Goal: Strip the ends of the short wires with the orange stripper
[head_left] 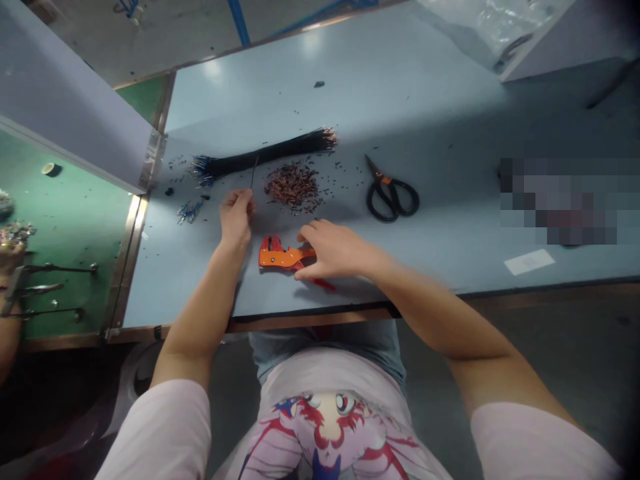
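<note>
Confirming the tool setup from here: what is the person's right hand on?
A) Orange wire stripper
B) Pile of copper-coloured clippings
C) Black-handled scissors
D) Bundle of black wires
A: the right hand lies over the grip of the orange wire stripper.

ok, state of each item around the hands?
left hand: pinching a thin wire, held upright
right hand: fingers over the stripper
orange wire stripper: lying on the bench
black wire bundle: laid out straight
black-handled scissors: shut, untouched
copper-coloured wire clippings: loose heap
</note>
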A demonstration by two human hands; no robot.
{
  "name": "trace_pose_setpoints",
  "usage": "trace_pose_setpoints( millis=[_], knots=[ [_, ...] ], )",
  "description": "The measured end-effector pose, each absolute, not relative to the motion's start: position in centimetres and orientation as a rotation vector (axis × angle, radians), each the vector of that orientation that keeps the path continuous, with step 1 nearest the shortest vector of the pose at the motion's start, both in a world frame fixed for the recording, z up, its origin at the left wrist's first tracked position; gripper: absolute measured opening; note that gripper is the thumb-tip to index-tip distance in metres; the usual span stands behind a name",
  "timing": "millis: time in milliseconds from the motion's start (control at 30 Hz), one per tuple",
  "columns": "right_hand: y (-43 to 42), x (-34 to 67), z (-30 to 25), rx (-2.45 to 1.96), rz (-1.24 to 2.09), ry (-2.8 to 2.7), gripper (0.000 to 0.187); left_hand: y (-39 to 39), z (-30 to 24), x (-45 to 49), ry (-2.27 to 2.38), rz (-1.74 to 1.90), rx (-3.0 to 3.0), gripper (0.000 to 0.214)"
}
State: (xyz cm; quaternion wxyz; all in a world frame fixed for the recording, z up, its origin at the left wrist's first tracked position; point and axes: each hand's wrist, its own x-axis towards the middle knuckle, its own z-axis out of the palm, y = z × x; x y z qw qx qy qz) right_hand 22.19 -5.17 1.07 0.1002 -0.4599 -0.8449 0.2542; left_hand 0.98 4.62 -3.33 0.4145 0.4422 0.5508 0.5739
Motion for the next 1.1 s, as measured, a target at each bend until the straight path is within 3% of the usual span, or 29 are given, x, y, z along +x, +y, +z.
trace_pose_setpoints(
  millis=[167,400,567,667,767,900,1100],
  knots=[
    [-6.1,21.2,1.0,-1.393,0.610,-2.667,0.064,4.7,-4.4,1.3,1.418,1.418,1.166,0.034],
    [-6.6,20.2,1.0,-1.461,0.473,-2.687,0.031,4.4,-4.9,2.1,1.424,1.450,1.242,0.029],
    [-4.0,22.6,1.5,-1.536,0.985,-2.310,0.022,5.1,-4.8,1.5,1.434,1.475,1.044,0.020],
    [-2.6,23.6,1.4,-1.460,1.497,-1.684,0.026,5.3,-4.9,1.5,1.424,1.493,0.983,0.014],
    [-1.9,23.7,0.8,-1.219,1.778,-1.113,0.033,5.2,-5.1,1.9,1.401,1.514,1.035,0.012],
    [-1.7,23.2,0.3,-1.093,1.836,-0.846,0.029,4.9,-5.5,2.4,1.371,1.466,1.131,0.013],
    [-1.7,23.0,0.1,-1.072,1.767,-0.935,0.025,4.9,-6.1,2.2,1.413,1.395,1.241,0.020]
  ],
)
